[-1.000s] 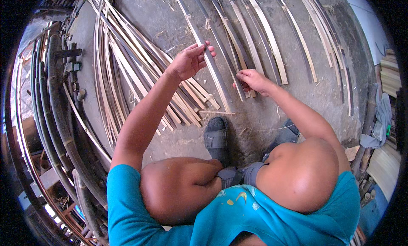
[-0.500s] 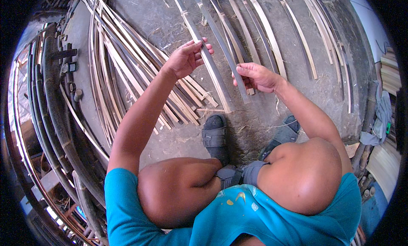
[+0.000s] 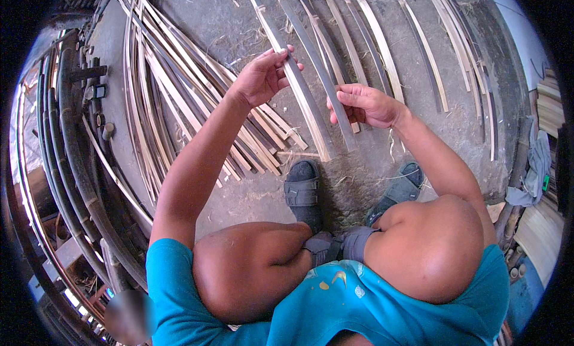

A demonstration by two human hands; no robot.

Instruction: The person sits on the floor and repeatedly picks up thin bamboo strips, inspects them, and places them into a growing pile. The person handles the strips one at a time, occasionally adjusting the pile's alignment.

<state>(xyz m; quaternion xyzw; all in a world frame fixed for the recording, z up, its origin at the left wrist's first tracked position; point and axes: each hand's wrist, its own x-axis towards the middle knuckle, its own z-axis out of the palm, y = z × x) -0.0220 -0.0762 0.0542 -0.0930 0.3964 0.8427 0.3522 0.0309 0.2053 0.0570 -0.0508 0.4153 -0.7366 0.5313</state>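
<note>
My left hand [image 3: 262,81] is closed around a long bamboo strip [image 3: 306,107], thumb on top and fingers beneath. The strip shows a pale face and a grey edge; whether it is one strip or two together I cannot tell. Its near end hangs above the floor by my foot. To the right, my right hand [image 3: 369,107] pinches a thinner grey bamboo strip [image 3: 311,47] between thumb and fingers, close to its near end. The two strips run side by side away from me, with a narrow gap between them.
A fanned pile of bamboo strips [image 3: 179,101] covers the floor on the left. More loose strips [image 3: 382,41] lie ahead and right. Dark bamboo poles [image 3: 75,148] line the left side. My sandalled feet [image 3: 302,190] are below the strips. A grey cloth [image 3: 534,166] hangs at right.
Both strips have shifted slightly to the right, and my right hand has moved a little up and right with its strip. A blurred round shape now shows at the lower left.
</note>
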